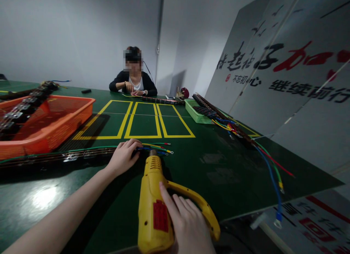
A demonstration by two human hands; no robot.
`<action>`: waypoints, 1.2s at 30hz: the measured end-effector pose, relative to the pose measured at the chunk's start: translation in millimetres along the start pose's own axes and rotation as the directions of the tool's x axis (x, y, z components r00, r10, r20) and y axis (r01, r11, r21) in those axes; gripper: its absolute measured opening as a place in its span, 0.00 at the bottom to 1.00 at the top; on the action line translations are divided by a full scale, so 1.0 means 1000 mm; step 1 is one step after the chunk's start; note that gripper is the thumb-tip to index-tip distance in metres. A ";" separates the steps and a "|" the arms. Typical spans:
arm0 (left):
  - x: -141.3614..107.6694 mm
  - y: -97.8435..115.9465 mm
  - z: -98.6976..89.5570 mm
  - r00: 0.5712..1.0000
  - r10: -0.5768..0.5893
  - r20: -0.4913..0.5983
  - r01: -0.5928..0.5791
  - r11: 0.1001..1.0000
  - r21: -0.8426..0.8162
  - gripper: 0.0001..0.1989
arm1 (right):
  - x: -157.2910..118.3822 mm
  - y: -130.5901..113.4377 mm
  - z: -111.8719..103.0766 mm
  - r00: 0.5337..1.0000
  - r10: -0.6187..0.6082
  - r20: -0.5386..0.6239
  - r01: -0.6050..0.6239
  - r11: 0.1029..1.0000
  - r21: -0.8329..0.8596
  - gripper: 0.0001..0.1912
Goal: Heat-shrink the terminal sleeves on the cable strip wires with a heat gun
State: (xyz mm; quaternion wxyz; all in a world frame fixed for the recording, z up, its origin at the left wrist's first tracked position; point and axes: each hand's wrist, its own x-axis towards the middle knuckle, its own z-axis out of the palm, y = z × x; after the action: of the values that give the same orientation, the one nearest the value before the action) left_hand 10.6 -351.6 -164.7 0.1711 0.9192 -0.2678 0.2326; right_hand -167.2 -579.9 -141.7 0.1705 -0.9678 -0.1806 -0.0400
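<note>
Close to me, a yellow heat gun [153, 183] lies with its metal nozzle aimed away from me. My right hand [188, 221] is closed on it, index finger along the body and the other fingers by the handle. My left hand [124, 156] is closed over the end of a long dark wire harness [90, 153]. Out past its fingers come green, yellow and blue wires [155, 146] tipped with ring terminals. The nozzle sits right at these wires; whether it touches them I cannot tell.
At left stands an orange basket [65, 119] with dark harnesses in it. A green basket [201, 117] at right holds more, their wires [269, 170] hanging past the table edge. Yellow tape rectangles [143, 136] mark the green table. Opposite sits another person [133, 82], hands on a harness.
</note>
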 end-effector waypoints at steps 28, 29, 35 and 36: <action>0.003 0.006 0.001 0.998 -0.069 -0.008 0.069 0.998 -0.011 0.11 | 0.010 -0.025 0.027 0.987 -0.041 -0.153 0.016 0.987 -0.160 0.70; 0.003 0.006 0.001 0.998 -0.068 -0.007 0.068 0.998 -0.018 0.11 | 0.012 -0.029 0.029 0.987 -0.045 -0.156 0.020 0.987 -0.159 0.70; 0.003 0.003 0.001 0.998 -0.062 0.000 0.062 0.997 -0.040 0.10 | 0.014 -0.037 0.042 0.974 -0.069 -0.217 0.010 0.965 -0.262 0.43; 0.003 0.003 0.002 0.998 -0.061 0.002 0.061 0.997 -0.040 0.10 | 0.014 -0.035 0.044 0.968 -0.084 -0.238 0.011 0.956 -0.293 0.38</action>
State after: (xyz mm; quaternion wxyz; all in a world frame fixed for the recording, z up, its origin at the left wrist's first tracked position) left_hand 11.7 -355.4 -164.1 0.1962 0.9234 -0.2444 0.2214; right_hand -165.9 -529.0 -169.8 0.0472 -0.9651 -0.1733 -0.1907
